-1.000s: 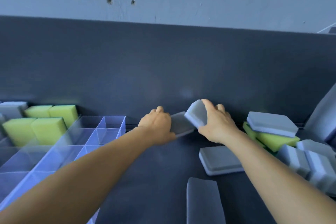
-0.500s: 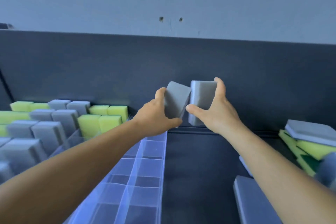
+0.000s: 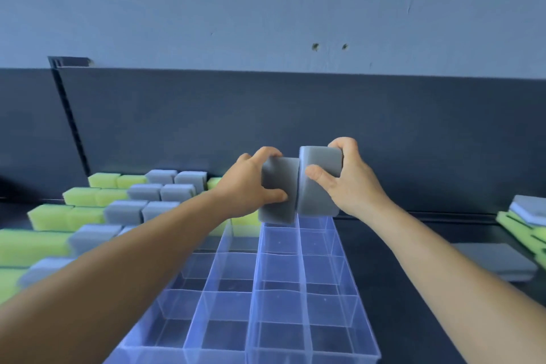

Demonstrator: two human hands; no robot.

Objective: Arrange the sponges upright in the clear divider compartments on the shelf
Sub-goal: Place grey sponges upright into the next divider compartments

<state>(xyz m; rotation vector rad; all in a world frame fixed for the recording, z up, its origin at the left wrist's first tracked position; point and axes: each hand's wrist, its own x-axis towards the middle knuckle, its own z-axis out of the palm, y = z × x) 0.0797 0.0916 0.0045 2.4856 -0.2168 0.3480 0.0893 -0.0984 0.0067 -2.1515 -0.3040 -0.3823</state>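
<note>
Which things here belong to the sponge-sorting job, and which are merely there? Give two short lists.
In the job:
- left hand gripping a grey sponge
- right hand gripping a second grey sponge
- clear divider
- upright sponges already placed
- loose sponges waiting at right

Merely there:
- dark back panel
- wall

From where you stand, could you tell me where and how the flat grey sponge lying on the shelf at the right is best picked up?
The flat grey sponge lies broad face up on the dark shelf, so come from above and pinch its two long edges. Its near and left sides look free; the stack of sponges crowds its right.
</note>
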